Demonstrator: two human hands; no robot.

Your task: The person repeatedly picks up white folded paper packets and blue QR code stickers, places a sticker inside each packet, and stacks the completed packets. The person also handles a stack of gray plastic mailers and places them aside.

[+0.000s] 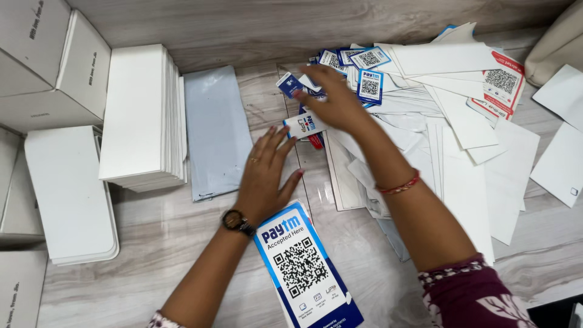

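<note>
My left hand (265, 176) lies flat and open on the wooden surface, fingers spread, just above a tall blue-and-white card with a square code (303, 267). It wears a ring and a dark wristwatch. My right hand (331, 100) reaches across into a heap of small blue-and-white code stickers (369, 85), fingers curled over a small white-and-blue card (303, 125); whether it grips the card is hidden. A red thread bracelet circles the right wrist.
A pale grey plastic mailer bag (215, 130) lies left of my hands. A stack of white envelopes (143, 115) and white boxes (51, 61) stand further left. Loose white sheets and envelopes (473, 140) cover the right side.
</note>
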